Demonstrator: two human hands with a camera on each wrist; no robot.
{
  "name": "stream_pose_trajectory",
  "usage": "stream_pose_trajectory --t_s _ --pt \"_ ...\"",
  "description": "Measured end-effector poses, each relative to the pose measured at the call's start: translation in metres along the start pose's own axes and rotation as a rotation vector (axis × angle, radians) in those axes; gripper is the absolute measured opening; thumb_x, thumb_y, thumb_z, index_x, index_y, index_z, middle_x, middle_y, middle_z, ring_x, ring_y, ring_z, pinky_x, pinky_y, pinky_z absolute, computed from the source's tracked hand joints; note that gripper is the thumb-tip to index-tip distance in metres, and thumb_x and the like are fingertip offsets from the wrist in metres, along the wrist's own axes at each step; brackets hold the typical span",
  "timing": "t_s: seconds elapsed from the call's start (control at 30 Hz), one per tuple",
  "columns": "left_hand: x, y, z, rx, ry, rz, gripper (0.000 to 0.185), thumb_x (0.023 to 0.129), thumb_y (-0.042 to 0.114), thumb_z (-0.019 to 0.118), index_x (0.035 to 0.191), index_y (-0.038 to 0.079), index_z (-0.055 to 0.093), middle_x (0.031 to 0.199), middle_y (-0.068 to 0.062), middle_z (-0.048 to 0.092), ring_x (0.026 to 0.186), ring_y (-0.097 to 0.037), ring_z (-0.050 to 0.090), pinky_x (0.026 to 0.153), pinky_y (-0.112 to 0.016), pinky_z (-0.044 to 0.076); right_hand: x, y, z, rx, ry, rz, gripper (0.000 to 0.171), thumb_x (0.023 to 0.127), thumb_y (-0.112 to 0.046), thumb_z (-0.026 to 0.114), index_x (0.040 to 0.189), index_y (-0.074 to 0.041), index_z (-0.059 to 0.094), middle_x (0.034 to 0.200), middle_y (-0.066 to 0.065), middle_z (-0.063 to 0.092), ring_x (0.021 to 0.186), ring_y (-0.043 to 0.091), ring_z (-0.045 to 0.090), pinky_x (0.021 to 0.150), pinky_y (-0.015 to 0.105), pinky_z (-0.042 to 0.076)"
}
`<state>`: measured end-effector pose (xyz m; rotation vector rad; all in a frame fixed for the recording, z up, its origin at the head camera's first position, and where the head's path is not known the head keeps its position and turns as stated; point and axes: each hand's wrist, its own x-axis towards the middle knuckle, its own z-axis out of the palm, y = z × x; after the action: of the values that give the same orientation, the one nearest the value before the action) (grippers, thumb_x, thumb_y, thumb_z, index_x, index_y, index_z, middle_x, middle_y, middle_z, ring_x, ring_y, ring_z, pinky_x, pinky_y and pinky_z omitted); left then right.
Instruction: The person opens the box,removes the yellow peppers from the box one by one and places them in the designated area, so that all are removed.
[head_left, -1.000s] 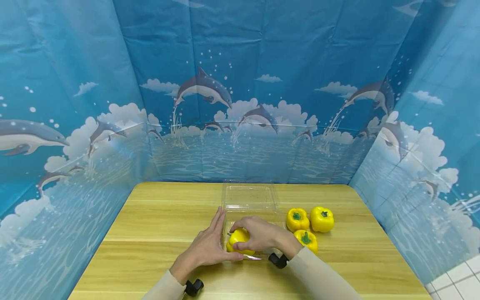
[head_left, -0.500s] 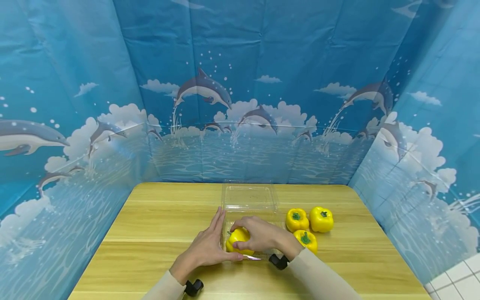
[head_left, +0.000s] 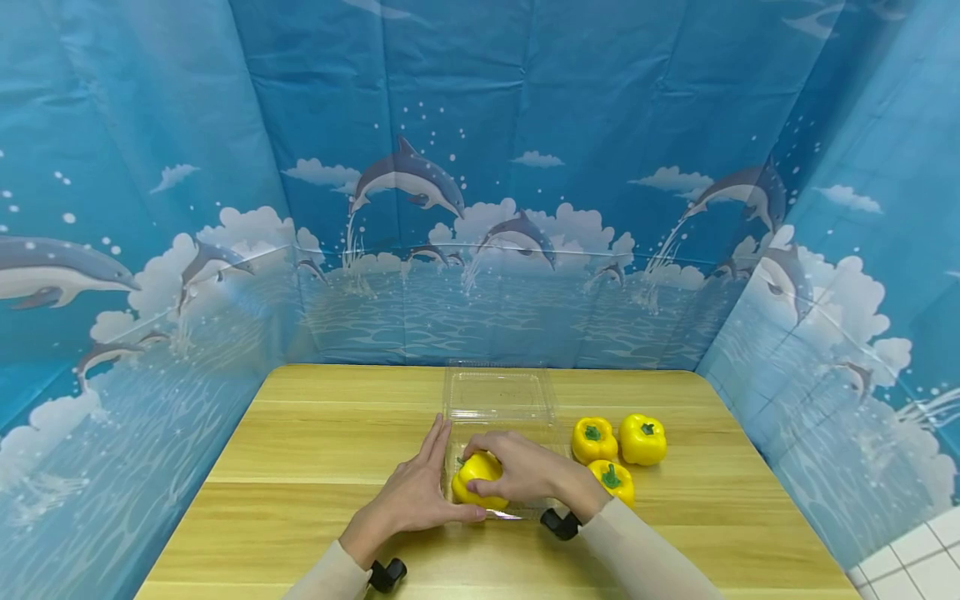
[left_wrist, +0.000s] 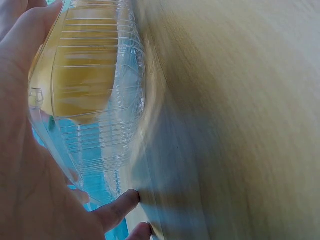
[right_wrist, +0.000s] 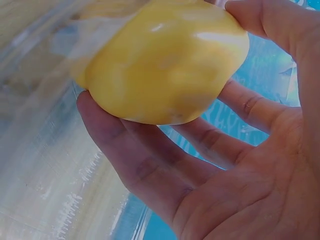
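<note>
A yellow bell pepper (head_left: pixel 477 477) sits in the front left part of a clear plastic clamshell box (head_left: pixel 525 505), whose lid (head_left: pixel 497 390) lies folded back. My right hand (head_left: pixel 521 468) grips this pepper with curled fingers and thumb; in the right wrist view the bell pepper (right_wrist: pixel 165 65) fills the grasp. Along the box's left side and front corner rests my left hand (head_left: pixel 417 496), fingers straight and thumb stretched across the front edge. In the left wrist view, the ribbed box wall (left_wrist: pixel 95 65) shows yellow through it, beside the left hand's fingers (left_wrist: pixel 122 205).
Three more yellow bell peppers stand right of the box: one at the back left (head_left: pixel 595 440), one at the back right (head_left: pixel 642 439), and a front one (head_left: pixel 613 480) partly behind the right forearm. A dolphin-print curtain (head_left: pixel 480 183) hangs around the wooden table (head_left: pixel 315 450).
The pepper in the right hand has turned slightly in the box, and that hand has shifted a touch to the right. The left hand has stayed in place.
</note>
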<state>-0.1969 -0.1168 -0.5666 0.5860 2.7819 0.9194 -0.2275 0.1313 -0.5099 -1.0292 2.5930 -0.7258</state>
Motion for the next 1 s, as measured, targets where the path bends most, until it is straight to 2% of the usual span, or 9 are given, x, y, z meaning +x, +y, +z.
stream_pose_trajectory --t_s 0.23,0.43,0.67,1.0 --pt "0.0 0.0 0.001 -0.003 0.005 0.002 0.154 0.083 0.089 0.086 0.19 0.016 0.002 0.199 -0.011 -0.006 0.158 -0.055 0.06 0.122 -0.082 0.049 -0.004 0.002 -0.002 0.031 0.02 -0.004 0.038 0.109 -0.044 0.082 0.139 -0.021 0.077 0.137 -0.003 0.081 0.097 0.003 0.066 0.084 0.025 0.057" --pt "0.0 0.0 0.001 -0.004 -0.001 -0.005 0.155 0.084 0.088 0.086 0.19 0.016 0.0 0.199 -0.01 -0.007 0.161 -0.055 0.056 0.123 -0.082 0.049 -0.007 0.002 -0.004 0.039 0.058 -0.014 0.036 0.108 -0.043 0.082 0.135 -0.021 0.077 0.136 -0.002 0.081 0.097 0.001 0.065 0.085 0.024 0.058" --pt "0.002 -0.001 0.002 -0.007 0.001 -0.014 0.154 0.083 0.089 0.087 0.19 0.019 0.001 0.2 -0.008 -0.007 0.16 -0.055 0.057 0.123 -0.082 0.048 -0.012 0.002 -0.006 0.066 0.074 -0.014 0.033 0.107 -0.041 0.083 0.133 -0.021 0.076 0.128 -0.003 0.08 0.084 0.001 0.064 0.073 0.022 0.058" --pt "0.003 -0.003 0.002 -0.002 -0.002 -0.017 0.154 0.084 0.088 0.087 0.19 0.018 0.0 0.2 -0.009 -0.007 0.163 -0.054 0.055 0.124 -0.082 0.047 -0.02 0.003 -0.009 0.069 0.11 -0.031 0.032 0.105 -0.039 0.084 0.13 -0.024 0.073 0.124 -0.005 0.078 0.077 0.001 0.058 0.066 0.022 0.054"
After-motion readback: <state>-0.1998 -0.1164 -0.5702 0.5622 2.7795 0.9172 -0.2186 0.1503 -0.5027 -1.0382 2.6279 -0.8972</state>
